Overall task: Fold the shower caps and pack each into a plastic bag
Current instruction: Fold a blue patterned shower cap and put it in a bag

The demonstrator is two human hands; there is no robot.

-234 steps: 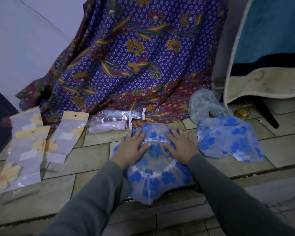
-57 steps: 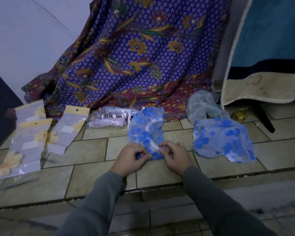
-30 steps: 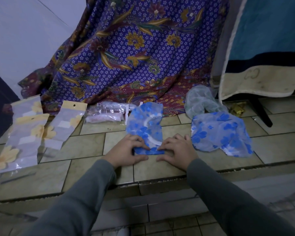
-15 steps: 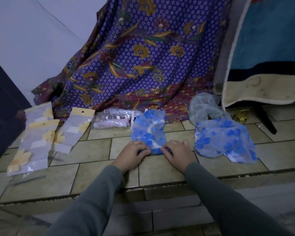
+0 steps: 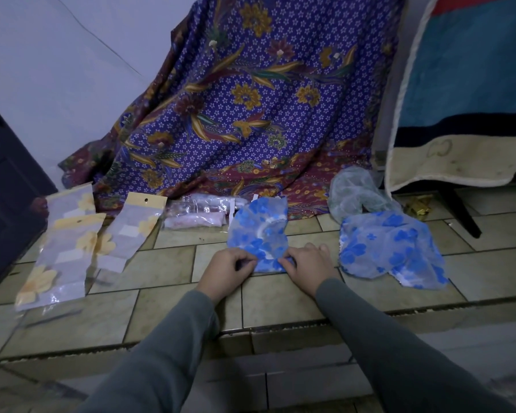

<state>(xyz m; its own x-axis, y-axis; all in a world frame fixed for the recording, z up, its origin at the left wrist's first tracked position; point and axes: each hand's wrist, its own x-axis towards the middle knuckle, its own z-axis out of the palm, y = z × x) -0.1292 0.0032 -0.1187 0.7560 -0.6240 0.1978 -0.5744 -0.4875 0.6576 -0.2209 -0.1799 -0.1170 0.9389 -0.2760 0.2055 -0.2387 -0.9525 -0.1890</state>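
Hands meet at the near end of a blue-flowered shower cap (image 5: 258, 232) that lies folded into a narrow strip on the tiled floor (image 5: 161, 263), its far end reaching toward the purple patterned cloth (image 5: 251, 108) draped behind. Left hand (image 5: 225, 271) has its fingers curled in, pinching the cap's near left corner against the tile; right hand (image 5: 309, 265) pinches the near right corner between thumb and forefinger, with the other fingers lying loosely over the floor. Both arms wear grey sleeves (image 5: 173, 338)

Just right of the hands, apart from the folded one, a second blue-flowered cap (image 5: 390, 248) lies spread and rumpled, and behind it sits a pale greenish cap (image 5: 355, 193), bunched up near the foot of a hanging teal and cream blanket (image 5: 465, 99). Left of the folded cap, against the cloth's hem, lies a clear packet (image 5: 197, 214) with something pale inside. Further left, several flat plastic bags (image 5: 72, 245) with yellow flower prints and yellow header cards lie overlapping on the tiles, near a dark door (image 5: 3, 189)
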